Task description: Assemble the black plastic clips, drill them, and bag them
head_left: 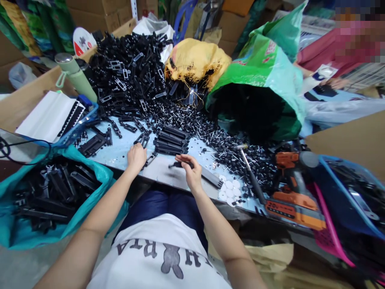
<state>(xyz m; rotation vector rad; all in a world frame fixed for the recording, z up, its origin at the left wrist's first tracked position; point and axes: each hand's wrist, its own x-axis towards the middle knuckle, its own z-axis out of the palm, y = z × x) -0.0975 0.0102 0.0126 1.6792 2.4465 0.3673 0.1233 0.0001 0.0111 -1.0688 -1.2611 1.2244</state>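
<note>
Black and blurred, the plastic piece (175, 165) is at the front edge of the counter (120, 151), pinched in the right hand (193, 171); it looks light, stiff and slightly slick, best taken by its long sides. The left hand (136, 158) has its grip closed on slotted links (146, 140), left of the stacked bars (171, 141).

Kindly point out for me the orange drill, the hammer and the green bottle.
Orange drill (296, 182): head view, on its grip.
Hammer (253, 176): head view, on the dark handle.
Green bottle (78, 80): head view, on its body.
</note>
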